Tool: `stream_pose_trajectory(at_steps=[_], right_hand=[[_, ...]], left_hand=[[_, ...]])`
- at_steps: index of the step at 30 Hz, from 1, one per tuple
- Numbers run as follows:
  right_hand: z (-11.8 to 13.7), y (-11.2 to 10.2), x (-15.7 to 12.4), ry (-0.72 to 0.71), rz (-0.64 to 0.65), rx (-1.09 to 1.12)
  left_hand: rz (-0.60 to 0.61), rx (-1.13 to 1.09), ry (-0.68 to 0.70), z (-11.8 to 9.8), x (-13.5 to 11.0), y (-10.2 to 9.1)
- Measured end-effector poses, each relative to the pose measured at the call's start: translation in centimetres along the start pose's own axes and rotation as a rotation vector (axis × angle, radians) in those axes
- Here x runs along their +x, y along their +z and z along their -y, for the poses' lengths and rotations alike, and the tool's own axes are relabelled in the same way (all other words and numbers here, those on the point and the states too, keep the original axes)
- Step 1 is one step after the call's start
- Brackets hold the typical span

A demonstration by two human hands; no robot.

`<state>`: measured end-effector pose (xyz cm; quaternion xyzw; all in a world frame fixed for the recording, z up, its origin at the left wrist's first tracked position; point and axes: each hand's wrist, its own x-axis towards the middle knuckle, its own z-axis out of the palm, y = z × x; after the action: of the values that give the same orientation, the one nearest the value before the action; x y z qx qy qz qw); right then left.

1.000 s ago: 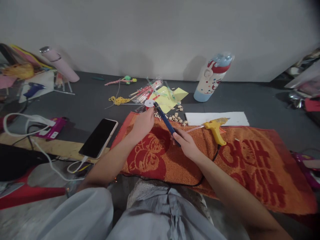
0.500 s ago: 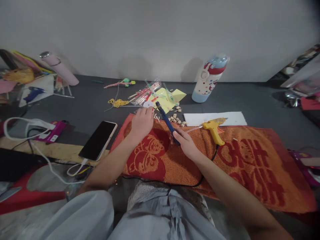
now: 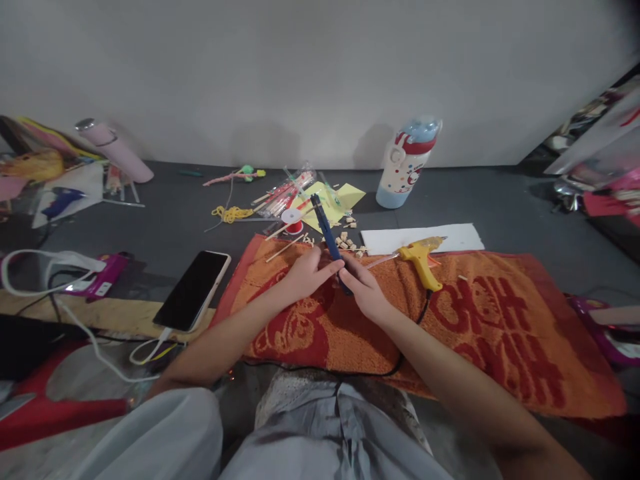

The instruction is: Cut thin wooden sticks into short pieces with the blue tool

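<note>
My right hand (image 3: 364, 291) grips the lower end of a dark blue pen-like tool (image 3: 325, 233) that points up and away over an orange and red towel (image 3: 500, 320). My left hand (image 3: 306, 272) lies beside it with fingers stretched toward the tool's shaft, touching it near my right hand. A small spool with a white disc and red core (image 3: 292, 219) stands just past the towel's far edge, free of both hands. Thin wooden sticks (image 3: 285, 248) lie near it.
A yellow glue gun (image 3: 421, 257) lies on the towel with its cable trailing toward me. White paper (image 3: 420, 237), small wooden pegs (image 3: 349, 243), yellow paper (image 3: 340, 197), a drink bottle (image 3: 406, 163), a phone (image 3: 192, 291) on a charger and yellow cord (image 3: 231, 213) surround it.
My left hand has let go of the spool and drawn back to the blue tool beside my right hand. The spool now stands alone on the floor.
</note>
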<state>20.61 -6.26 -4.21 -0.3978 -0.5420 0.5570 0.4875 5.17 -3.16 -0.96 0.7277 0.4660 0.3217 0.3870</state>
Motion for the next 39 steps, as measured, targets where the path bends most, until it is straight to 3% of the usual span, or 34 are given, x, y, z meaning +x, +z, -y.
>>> stream_pose_trajectory(at_steps=[5,11,21,30,39], right_hand=[[-0.2,-0.1,-0.1,-0.034,0.008,-0.067],[-0.2,-0.3,-0.2,-0.020,0.015,-0.083],[0.1,-0.2,-0.2,0.061,-0.004,-0.075],[0.0,-0.2,-0.1,0.049,-0.009,-0.068],[-0.4,-0.3,0.2,0.042,-0.069,-0.128]], left_hand=[[-0.026,-0.224,0.017,0.7,0.0,1.1],[-0.085,-0.206,0.034,1.0,-0.2,1.4],[-0.093,-0.192,-0.014,1.4,-0.2,1.7],[-0.095,-0.191,-0.052,1.8,-0.1,1.9],[-0.027,-0.292,-0.105,0.8,0.2,1.4]])
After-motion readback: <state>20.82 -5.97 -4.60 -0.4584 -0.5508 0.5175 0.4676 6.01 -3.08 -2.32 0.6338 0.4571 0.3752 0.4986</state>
